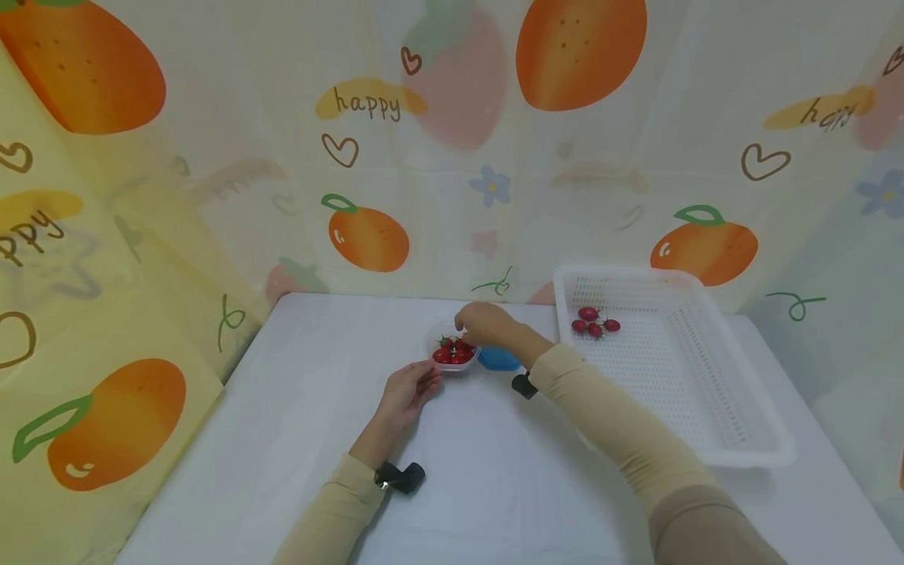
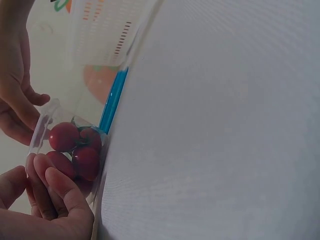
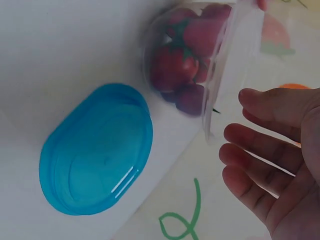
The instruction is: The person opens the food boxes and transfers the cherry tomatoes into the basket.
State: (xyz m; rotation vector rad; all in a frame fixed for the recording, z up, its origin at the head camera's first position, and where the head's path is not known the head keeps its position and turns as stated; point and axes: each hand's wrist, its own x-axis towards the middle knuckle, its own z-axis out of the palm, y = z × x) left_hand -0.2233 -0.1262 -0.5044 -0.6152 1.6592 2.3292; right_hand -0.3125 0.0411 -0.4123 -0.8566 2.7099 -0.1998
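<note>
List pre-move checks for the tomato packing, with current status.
1. Clear plastic container contacted by left hand: ok, fingers touch its side.
2. Grip firm enough: cannot tell.
3. Right hand free: ok, holds nothing, at the container's opening.
4. Container uncovered: ok, blue lid lies beside it on the table.
5. White perforated basket emptied: not ok, four cherry tomatoes inside.
6. Exact count of packed tomatoes: cannot tell, they overlap.
</note>
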